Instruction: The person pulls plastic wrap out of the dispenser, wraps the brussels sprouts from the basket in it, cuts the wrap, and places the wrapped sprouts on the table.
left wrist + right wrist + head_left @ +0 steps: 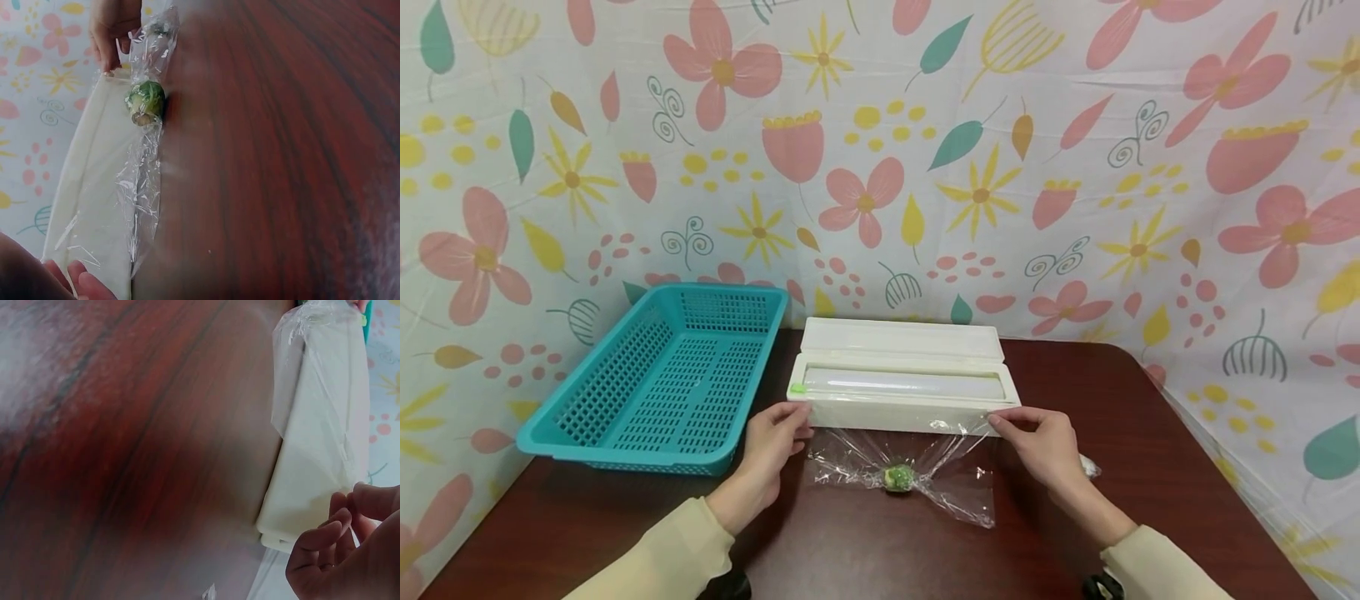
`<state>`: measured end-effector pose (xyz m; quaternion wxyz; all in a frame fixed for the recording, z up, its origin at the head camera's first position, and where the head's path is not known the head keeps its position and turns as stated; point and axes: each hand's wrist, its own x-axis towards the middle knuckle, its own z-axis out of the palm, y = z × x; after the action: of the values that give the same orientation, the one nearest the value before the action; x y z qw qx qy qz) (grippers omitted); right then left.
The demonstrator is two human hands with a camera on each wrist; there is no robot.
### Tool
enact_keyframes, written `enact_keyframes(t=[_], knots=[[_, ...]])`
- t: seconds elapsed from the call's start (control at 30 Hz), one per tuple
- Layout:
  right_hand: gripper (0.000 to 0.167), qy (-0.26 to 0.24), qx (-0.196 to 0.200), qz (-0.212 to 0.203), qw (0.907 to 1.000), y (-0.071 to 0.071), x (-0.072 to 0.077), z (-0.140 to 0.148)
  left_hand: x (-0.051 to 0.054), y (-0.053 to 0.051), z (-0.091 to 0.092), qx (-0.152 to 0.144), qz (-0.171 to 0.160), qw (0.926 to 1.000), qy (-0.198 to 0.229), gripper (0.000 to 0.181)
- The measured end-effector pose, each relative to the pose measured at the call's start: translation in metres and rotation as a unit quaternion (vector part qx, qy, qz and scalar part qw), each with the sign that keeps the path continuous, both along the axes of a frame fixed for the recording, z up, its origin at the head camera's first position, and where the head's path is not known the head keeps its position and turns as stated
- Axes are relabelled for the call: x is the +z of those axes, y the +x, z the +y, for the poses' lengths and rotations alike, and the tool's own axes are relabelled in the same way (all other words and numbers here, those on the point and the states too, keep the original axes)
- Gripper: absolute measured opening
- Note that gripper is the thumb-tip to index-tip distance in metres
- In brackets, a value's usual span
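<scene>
A white cling film dispenser box lies on the table with its lid raised at the back and a film roll inside. Clear cling film hangs over the box's front. Gathered in this film is a Brussels sprout, its cut stem visible in the left wrist view. At the box's front left corner, my left hand pinches the film edge. My right hand pinches the film between thumb and forefinger at the front right corner. The film's upper edge along the box is hard to see.
To the left stands a turquoise plastic basket with slotted sides. Partly behind my right hand is a small crumpled clear scrap. The dark red wooden table ends at a flowered cloth hanging behind it.
</scene>
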<state>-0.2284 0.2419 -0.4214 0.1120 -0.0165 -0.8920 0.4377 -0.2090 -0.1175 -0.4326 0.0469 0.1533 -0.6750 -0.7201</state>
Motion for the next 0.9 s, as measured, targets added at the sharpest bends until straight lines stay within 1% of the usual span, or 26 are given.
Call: enact_keyframes(t=[0.1,0.2,0.3,0.37,0.57,0.73,0.9], knots=[[0.022,-0.014,0.002,-0.008,0.9999,0.0007,0.0016,0.0007,0.001,0.0008,0.0003,0.01,0.003,0.9999,0.013,0.028],[0.023,-0.048,0.011,-0.021,0.9986,0.0013,0.0019,0.001,0.0017,0.0014,0.0015,0.019,0.011,0.9992,0.035,0.032],[0.024,-0.086,0.024,-0.034,0.9955,0.0019,0.0016,0.0007,0.0019,0.0008,0.0032,0.019,0.014,0.9985,0.05,0.036],[0.023,-0.1,0.028,-0.037,0.9939,0.0019,0.0014,0.0004,0.0014,-0.0006,0.004,0.016,0.012,0.9984,0.052,0.035],[0.022,-0.097,0.025,-0.036,0.9943,0.0026,0.0008,0.0006,-0.0004,-0.0035,0.0043,0.022,0.008,0.9989,0.041,0.027],[0.024,-0.077,0.021,-0.035,0.9962,0.0025,0.0,0.0028,-0.001,-0.0006,0.0051,0.02,-0.001,0.9993,0.031,0.024],[0.025,-0.075,0.027,-0.027,0.9964,0.002,-0.0004,0.0048,-0.0025,0.0015,0.0034,0.024,0.002,0.9993,0.03,0.022]])
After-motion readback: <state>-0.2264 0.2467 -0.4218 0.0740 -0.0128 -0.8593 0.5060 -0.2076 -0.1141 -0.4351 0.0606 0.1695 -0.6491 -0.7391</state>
